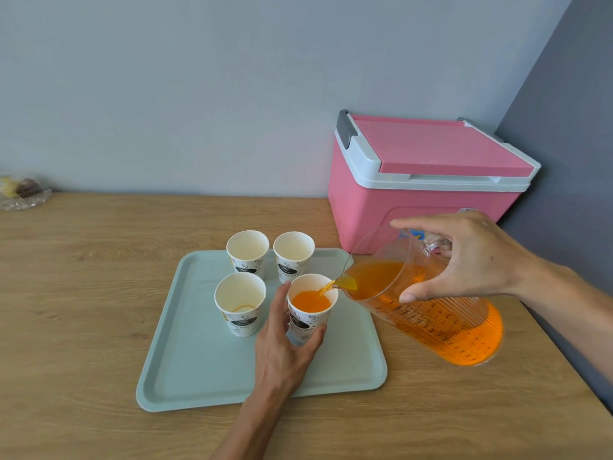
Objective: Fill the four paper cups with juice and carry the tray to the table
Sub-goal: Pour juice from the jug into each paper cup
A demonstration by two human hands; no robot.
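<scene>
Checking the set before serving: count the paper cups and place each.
4, all on the tray: back-left cup and back-right cup, both empty; front-left cup, a trace of juice; front-right cup, gripped by the left hand, taking juice from the jug. None seems hidden.

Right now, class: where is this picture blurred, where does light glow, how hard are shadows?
Head view: the clear glass dish at far left is soft; light glows through the transparent ribbed jug of orange juice; shadows on the pale green tray are faint.
</scene>
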